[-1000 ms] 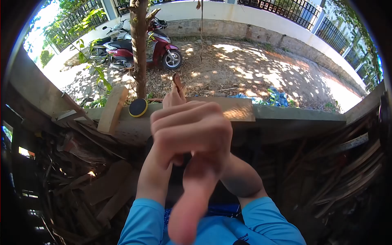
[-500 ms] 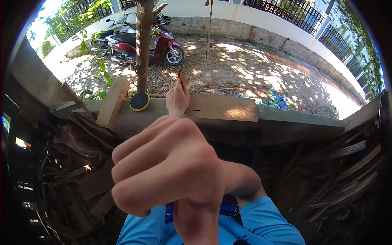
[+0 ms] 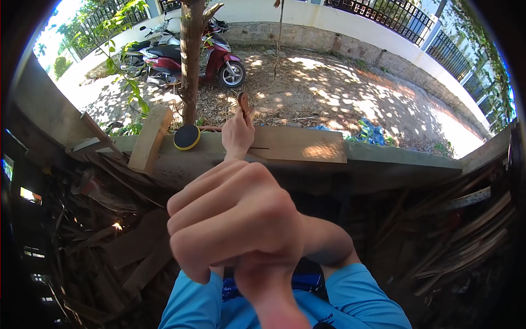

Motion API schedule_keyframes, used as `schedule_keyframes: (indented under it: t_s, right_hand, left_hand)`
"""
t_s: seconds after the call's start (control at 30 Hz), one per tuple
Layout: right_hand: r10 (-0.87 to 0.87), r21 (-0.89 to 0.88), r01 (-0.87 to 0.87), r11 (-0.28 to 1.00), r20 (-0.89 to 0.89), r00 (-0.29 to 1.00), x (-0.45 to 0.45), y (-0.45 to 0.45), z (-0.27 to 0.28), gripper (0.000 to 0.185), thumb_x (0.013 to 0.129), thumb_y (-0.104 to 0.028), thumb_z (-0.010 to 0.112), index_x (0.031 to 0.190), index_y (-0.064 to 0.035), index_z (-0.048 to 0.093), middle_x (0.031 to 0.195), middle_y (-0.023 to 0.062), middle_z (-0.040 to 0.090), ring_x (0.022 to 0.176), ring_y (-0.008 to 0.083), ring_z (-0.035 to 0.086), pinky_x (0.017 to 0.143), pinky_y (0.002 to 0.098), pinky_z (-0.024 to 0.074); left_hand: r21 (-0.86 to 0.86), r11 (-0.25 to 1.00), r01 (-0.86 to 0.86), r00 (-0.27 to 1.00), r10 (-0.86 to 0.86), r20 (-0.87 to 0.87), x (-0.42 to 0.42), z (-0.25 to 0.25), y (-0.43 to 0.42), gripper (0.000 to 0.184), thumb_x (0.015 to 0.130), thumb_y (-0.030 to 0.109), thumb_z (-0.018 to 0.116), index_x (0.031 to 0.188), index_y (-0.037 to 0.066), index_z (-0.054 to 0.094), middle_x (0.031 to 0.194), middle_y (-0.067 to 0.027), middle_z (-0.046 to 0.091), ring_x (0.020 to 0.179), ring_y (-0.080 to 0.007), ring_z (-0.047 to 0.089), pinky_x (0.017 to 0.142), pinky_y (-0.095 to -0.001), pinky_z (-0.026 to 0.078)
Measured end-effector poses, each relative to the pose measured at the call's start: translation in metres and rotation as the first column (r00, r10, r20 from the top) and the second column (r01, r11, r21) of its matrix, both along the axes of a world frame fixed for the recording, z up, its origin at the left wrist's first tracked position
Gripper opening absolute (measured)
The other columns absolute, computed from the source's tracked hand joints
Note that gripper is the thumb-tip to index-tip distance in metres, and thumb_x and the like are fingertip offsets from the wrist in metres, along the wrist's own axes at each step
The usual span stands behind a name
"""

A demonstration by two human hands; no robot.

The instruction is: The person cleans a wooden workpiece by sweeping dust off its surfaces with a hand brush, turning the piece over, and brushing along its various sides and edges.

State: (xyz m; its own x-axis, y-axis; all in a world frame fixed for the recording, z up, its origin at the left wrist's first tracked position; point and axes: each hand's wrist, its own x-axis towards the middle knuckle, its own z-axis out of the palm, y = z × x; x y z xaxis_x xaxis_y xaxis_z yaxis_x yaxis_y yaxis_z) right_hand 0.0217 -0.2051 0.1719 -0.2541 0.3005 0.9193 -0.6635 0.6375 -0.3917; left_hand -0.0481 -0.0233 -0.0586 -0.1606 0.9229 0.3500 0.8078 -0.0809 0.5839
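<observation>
Close to the camera, my right hand [image 3: 241, 216] is a loose fist with its fingers curled and its thumb pointing down; nothing shows in it. Farther off, my left hand [image 3: 238, 136] rests at the ledge [image 3: 400, 156], closed round a small reddish-brown wooden piece [image 3: 243, 102] that sticks up past the fingers. Just right of that hand lies a flat light-brown board [image 3: 296, 143] with a dark slit near its left end. A round black pad with a yellow rim [image 3: 187, 137] sits on the ledge to the left.
A wooden block [image 3: 150, 140] leans across the ledge at the left. Beyond stand a tree trunk [image 3: 190, 66] and a red motorbike [image 3: 219, 60]. Blue plastic [image 3: 372, 132] lies on the ground behind the ledge. Scrap wood [image 3: 466, 252] is piled below on both sides.
My right hand has swung left and turned, then shifted slightly up and right in the last half second. My left hand keeps its hold; the view has shifted a little.
</observation>
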Motion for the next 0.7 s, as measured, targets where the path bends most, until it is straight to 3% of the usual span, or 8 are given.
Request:
schedule_keyframes:
  t_s: [0.1,0.13,0.23,0.3,0.37,0.4,0.47,0.7]
  right_hand:
    - [0.289,-0.115,-0.285,0.951,0.015,0.957,0.016,0.000,-0.001,0.080,0.079,-0.082,0.063,0.065,-0.0040,0.058,0.061,0.0033,0.053,0.048,0.0170,0.054,0.041,0.0299,0.0361]
    - [0.363,-0.155,-0.363,0.919,-0.026,0.931,0.020,-0.008,0.005,0.077,0.088,-0.076,0.060,0.066,-0.0027,0.061,0.061,0.0041,0.054,0.047,0.0170,0.052,0.040,0.0295,0.0359]
    - [0.629,0.001,-0.644,0.765,-0.218,0.747,0.008,-0.015,-0.025,0.035,0.088,-0.029,0.069,0.088,0.0063,0.074,0.077,0.0206,0.069,0.057,0.0242,0.068,0.042,0.0272,0.0484]
    - [0.675,-0.015,-0.688,0.726,-0.173,0.717,0.022,-0.011,-0.012,0.049,0.091,-0.044,0.070,0.088,0.0046,0.072,0.080,0.0164,0.066,0.057,0.0204,0.064,0.047,0.0259,0.0465]
    - [0.696,0.031,-0.703,0.710,-0.181,0.695,0.022,-0.010,-0.012,0.042,0.088,-0.036,0.072,0.088,0.0056,0.072,0.079,0.0170,0.066,0.056,0.0201,0.064,0.046,0.0257,0.0466]
    - [0.694,0.086,-0.694,0.715,-0.212,0.688,0.016,-0.010,-0.018,0.029,0.084,-0.021,0.073,0.088,0.0075,0.073,0.077,0.0196,0.068,0.055,0.0217,0.066,0.042,0.0263,0.0475]
    - [0.670,0.132,-0.659,0.740,-0.226,0.707,0.014,-0.011,-0.020,0.016,0.080,-0.004,0.074,0.088,0.0091,0.074,0.075,0.0214,0.069,0.055,0.0231,0.069,0.040,0.0267,0.0490]
    - [0.492,0.125,-0.477,0.870,-0.254,0.833,0.019,-0.008,-0.013,0.012,0.083,-0.003,0.075,0.090,0.0063,0.074,0.080,0.0178,0.069,0.066,0.0204,0.069,0.048,0.0258,0.0501]
  left_hand:
    - [0.030,0.999,-0.016,1.000,0.016,-0.002,-0.001,-0.001,0.001,0.026,0.102,0.029,0.056,0.111,0.007,0.065,0.088,-0.0192,0.074,0.086,-0.0407,0.071,0.078,-0.0526,0.053]
    - [0.020,1.000,-0.020,1.000,0.020,0.001,0.000,0.000,-0.002,0.026,0.102,0.029,0.056,0.111,0.007,0.065,0.088,-0.0193,0.074,0.086,-0.0408,0.071,0.078,-0.0527,0.053]
    - [-0.008,1.000,-0.018,1.000,0.018,-0.001,0.000,0.007,0.000,0.025,0.101,0.027,0.056,0.112,0.006,0.065,0.088,-0.0201,0.074,0.086,-0.0409,0.071,0.078,-0.0527,0.054]
    - [-0.036,0.999,-0.004,1.000,0.003,-0.007,0.000,0.007,-0.002,0.025,0.101,0.025,0.055,0.112,0.005,0.064,0.089,-0.0207,0.074,0.086,-0.0409,0.071,0.079,-0.0528,0.054]
    - [-0.027,1.000,0.002,1.000,-0.002,-0.004,-0.001,0.007,-0.003,0.025,0.101,0.024,0.056,0.113,0.004,0.064,0.088,-0.0208,0.074,0.086,-0.0407,0.071,0.079,-0.0526,0.054]
    - [-0.024,1.000,0.009,1.000,-0.009,-0.002,0.000,0.007,-0.003,0.025,0.101,0.024,0.056,0.113,0.003,0.064,0.088,-0.0208,0.074,0.086,-0.0406,0.071,0.079,-0.0525,0.054]
    - [-0.025,1.000,0.016,1.000,-0.016,0.002,0.000,0.007,-0.003,0.025,0.100,0.023,0.056,0.114,0.003,0.063,0.088,-0.0207,0.074,0.086,-0.0405,0.071,0.079,-0.0525,0.054]
    - [-0.016,1.000,-0.003,1.000,0.003,-0.003,0.000,0.009,-0.004,0.022,0.100,0.023,0.056,0.111,0.004,0.063,0.088,-0.0204,0.074,0.086,-0.0405,0.071,0.079,-0.0527,0.054]
